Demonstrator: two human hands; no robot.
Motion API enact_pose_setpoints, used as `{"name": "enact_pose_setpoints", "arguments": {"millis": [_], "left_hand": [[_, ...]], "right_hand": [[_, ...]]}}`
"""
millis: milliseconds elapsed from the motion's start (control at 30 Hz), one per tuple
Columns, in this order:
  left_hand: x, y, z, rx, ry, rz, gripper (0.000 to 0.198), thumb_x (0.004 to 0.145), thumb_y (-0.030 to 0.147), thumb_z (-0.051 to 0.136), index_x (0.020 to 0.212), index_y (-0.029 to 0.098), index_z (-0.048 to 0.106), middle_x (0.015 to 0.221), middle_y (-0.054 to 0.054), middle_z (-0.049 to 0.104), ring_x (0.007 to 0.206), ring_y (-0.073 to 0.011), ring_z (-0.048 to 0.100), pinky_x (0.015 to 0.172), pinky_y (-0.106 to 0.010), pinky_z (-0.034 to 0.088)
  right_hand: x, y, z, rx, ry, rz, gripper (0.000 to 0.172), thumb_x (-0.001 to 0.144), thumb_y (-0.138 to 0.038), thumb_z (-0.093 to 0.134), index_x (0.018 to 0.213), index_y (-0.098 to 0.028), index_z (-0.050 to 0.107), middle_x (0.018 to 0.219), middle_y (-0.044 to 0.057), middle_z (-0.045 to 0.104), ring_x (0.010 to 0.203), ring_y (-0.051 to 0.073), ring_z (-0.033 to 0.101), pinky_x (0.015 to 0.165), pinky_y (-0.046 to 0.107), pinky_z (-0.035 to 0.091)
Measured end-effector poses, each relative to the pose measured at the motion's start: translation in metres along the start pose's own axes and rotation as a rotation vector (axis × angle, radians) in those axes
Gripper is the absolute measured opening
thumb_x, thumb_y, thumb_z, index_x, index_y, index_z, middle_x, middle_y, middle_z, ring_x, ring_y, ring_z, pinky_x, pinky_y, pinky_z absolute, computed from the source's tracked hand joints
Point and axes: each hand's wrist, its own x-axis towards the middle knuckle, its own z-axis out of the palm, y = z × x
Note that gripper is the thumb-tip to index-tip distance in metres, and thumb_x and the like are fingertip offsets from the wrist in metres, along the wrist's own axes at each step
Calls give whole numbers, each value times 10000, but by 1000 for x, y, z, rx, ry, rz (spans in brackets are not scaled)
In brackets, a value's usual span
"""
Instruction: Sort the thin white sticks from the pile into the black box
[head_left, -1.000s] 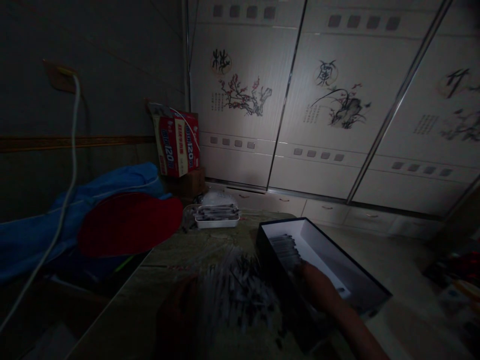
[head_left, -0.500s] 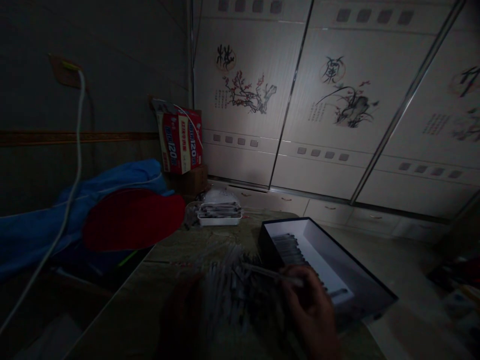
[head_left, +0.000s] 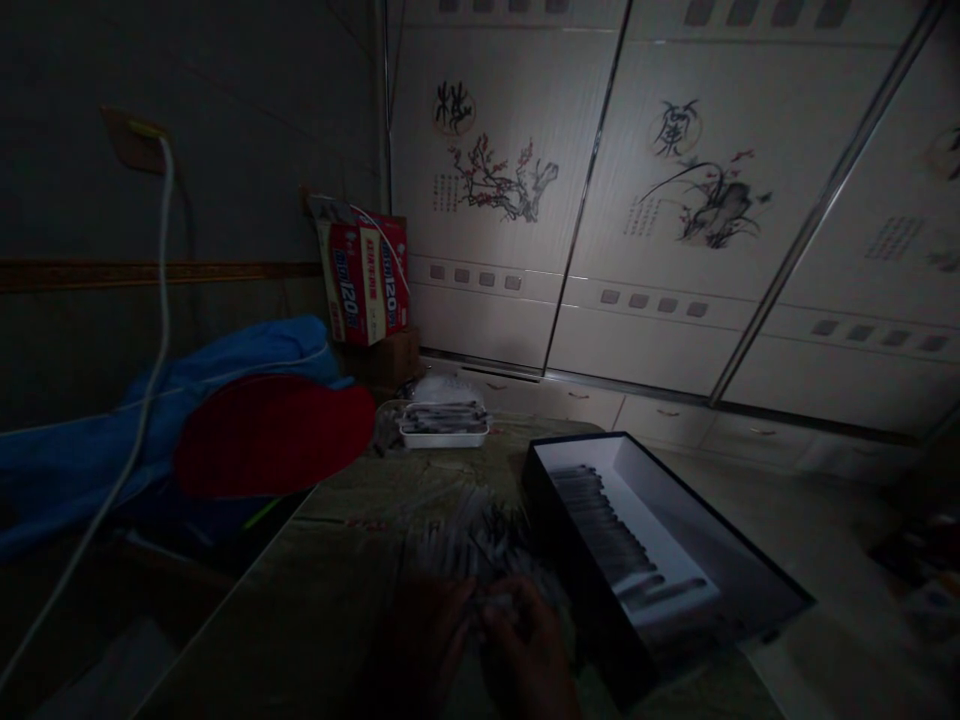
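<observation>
In dim light my left hand [head_left: 431, 625] and my right hand [head_left: 529, 635] meet low in the middle of the view. The right fingers are closed on a pale, clear pen [head_left: 496, 600]. My left fingertips pinch at its other end; the dark blurs the exact grip. Just beyond both hands lies a loose pile of clear pen parts and dark pieces [head_left: 465, 540] on the table. To the right stands a dark-rimmed box [head_left: 697, 515] with a white inside. A row of pens [head_left: 604, 520] lies side by side along its left part.
A white tray [head_left: 444, 438] full of thin sticks or pen parts stands at the table's [head_left: 300, 610] far end. Left of the table are a red round seat [head_left: 274, 435], blue cloth [head_left: 232, 360] and a white cable [head_left: 161, 300]. Red cartons [head_left: 367, 285] stand behind, beside sliding cabinet doors [head_left: 495, 320].
My right hand has moved left, away from the box edge, with the pen. My left hand has come right to meet it. The view has shifted slightly.
</observation>
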Motion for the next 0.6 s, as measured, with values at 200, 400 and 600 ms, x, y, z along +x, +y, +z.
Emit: {"name": "enact_pose_setpoints", "arguments": {"millis": [200, 400, 600], "left_hand": [[-3, -3, 8, 29, -28, 14, 298, 942, 308, 355, 901, 203, 631, 669, 0, 682, 597, -115, 629, 558, -229, 472], [4, -4, 5, -28, -43, 5, 281, 920, 194, 358, 818, 223, 618, 692, 1, 660, 635, -147, 589, 681, -314, 430], [10, -1, 1, -42, -54, 141, 297, 912, 185, 370, 728, 225, 600, 576, 10, 545, 552, -134, 485, 554, -295, 320]], "right_hand": [[1, 5, -8, -104, -1, -16, 263, 746, -433, 651, 819, -190, 582, 693, -9, 611, 646, 156, 576, 578, 236, 439], [-13, -3, -14, -622, 82, -145, 407, 805, -480, 557, 1062, -184, 667, 1027, 132, 688, 981, 285, 606, 878, 374, 430], [-22, -18, -28, -694, -191, 5, 350, 841, -425, 517, 1094, -237, 669, 1050, 81, 692, 954, 238, 627, 835, 314, 446]]}}
